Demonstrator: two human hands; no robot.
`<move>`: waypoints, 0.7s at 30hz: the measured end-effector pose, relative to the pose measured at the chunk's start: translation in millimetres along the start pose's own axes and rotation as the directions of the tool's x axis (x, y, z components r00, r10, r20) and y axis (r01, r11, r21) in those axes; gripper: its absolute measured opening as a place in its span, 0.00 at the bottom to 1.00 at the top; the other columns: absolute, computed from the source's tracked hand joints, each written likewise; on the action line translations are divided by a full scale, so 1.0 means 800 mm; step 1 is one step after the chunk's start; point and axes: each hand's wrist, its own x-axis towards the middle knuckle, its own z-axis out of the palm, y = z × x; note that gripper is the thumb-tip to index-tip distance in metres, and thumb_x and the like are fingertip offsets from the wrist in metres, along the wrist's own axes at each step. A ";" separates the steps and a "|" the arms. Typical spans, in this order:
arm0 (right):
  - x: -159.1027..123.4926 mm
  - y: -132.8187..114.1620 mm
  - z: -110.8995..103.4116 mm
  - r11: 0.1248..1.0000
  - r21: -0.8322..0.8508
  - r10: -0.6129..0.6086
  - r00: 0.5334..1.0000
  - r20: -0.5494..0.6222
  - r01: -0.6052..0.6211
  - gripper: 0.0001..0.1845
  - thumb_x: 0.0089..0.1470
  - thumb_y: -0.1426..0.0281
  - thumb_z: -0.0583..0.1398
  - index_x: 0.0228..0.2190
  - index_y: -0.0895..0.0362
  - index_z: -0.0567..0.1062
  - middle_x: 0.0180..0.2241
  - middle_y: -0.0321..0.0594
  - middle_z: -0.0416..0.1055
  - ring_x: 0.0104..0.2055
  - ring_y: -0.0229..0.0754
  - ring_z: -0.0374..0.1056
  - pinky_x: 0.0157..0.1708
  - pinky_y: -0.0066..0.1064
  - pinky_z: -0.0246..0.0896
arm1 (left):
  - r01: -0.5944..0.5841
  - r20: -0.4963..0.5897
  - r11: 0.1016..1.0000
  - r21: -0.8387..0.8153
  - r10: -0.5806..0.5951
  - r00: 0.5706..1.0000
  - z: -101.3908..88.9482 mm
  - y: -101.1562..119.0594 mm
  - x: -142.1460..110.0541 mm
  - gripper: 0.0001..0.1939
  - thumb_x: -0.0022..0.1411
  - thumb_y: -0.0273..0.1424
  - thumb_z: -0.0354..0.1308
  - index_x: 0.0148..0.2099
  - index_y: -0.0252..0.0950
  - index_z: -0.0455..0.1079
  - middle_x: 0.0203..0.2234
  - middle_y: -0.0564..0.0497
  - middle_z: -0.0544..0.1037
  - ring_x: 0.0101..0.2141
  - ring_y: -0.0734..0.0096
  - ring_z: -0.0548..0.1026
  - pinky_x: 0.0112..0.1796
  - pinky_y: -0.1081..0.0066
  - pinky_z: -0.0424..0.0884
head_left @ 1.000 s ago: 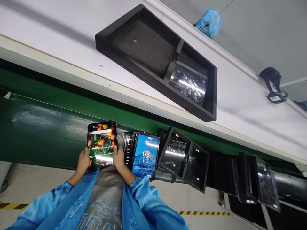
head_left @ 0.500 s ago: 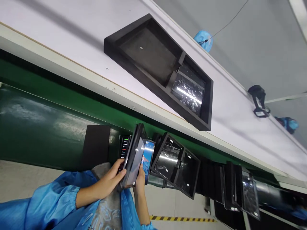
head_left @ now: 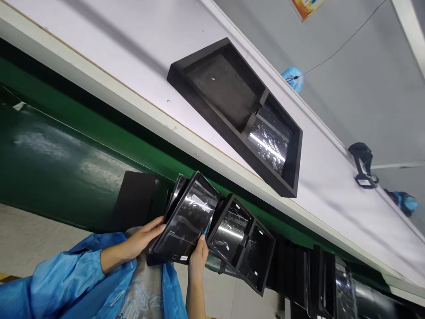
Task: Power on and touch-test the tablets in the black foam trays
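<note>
A black tablet (head_left: 189, 217) with a glossy, film-like front and a small white label lies tilted in front of me. My left hand (head_left: 144, 237) is closed on its left edge. My right hand (head_left: 199, 253) grips the lower right edge, thumb on the front. Behind and to the left, more dark panels (head_left: 175, 195) stand close against it; how many is hidden. A sliver of blue shows beside my right thumb. Just right of the tablet leans a black two-compartment tray (head_left: 247, 248) with a glossy dark panel in each half.
On the white bench (head_left: 133, 40) above sits another black two-compartment tray (head_left: 212, 115), one half holding a glossy panel. More dark trays (head_left: 292, 270) stand in a row at right. A flat black board (head_left: 136, 197) lies left on the green surface (head_left: 59, 164). A black handheld device (head_left: 362, 166) is at the bench's far edge.
The tablet has turned from nearly edge-on to face me, covering the blue-lit screen and the lit text seen before. Both hands keep hold. The whole view has shifted slightly.
</note>
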 end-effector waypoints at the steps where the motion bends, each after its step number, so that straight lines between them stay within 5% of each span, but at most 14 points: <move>1: 0.000 -0.006 0.003 0.998 -0.048 -0.048 0.999 0.007 0.049 0.33 0.55 0.41 0.54 0.35 0.58 0.79 0.37 0.46 0.79 0.45 0.52 0.73 0.48 0.40 0.66 | 0.000 -0.002 1.000 -0.031 0.000 1.000 -0.006 0.002 0.002 0.31 0.53 0.49 0.66 0.56 0.39 0.73 0.52 0.45 0.77 0.55 0.53 0.72 0.58 0.57 0.65; 8: 0.010 -0.038 0.057 0.944 -0.179 -0.259 0.958 0.122 0.278 0.31 0.57 0.44 0.54 0.46 0.56 0.77 0.52 0.48 0.74 0.62 0.53 0.62 0.65 0.45 0.48 | -0.078 -0.141 0.994 -0.073 0.067 0.988 -0.063 0.011 0.011 0.31 0.51 0.47 0.69 0.54 0.38 0.73 0.48 0.44 0.79 0.51 0.53 0.75 0.53 0.60 0.70; 15: 0.037 -0.001 0.139 0.995 0.009 0.097 0.962 0.254 -0.103 0.38 0.47 0.44 0.62 0.54 0.51 0.73 0.60 0.44 0.67 0.66 0.51 0.58 0.61 0.44 0.58 | -0.298 -0.316 0.935 0.192 0.347 0.883 -0.097 0.022 -0.004 0.30 0.51 0.46 0.68 0.55 0.41 0.72 0.56 0.46 0.74 0.61 0.53 0.66 0.61 0.61 0.62; 21: 0.037 0.009 0.187 0.982 0.125 0.067 0.887 0.456 -0.139 0.38 0.42 0.43 0.65 0.49 0.53 0.76 0.48 0.45 0.77 0.56 0.52 0.70 0.53 0.45 0.67 | -0.223 -0.591 0.972 0.077 0.224 0.775 -0.142 0.013 0.007 0.24 0.57 0.48 0.62 0.51 0.40 0.74 0.53 0.45 0.77 0.59 0.54 0.69 0.58 0.62 0.66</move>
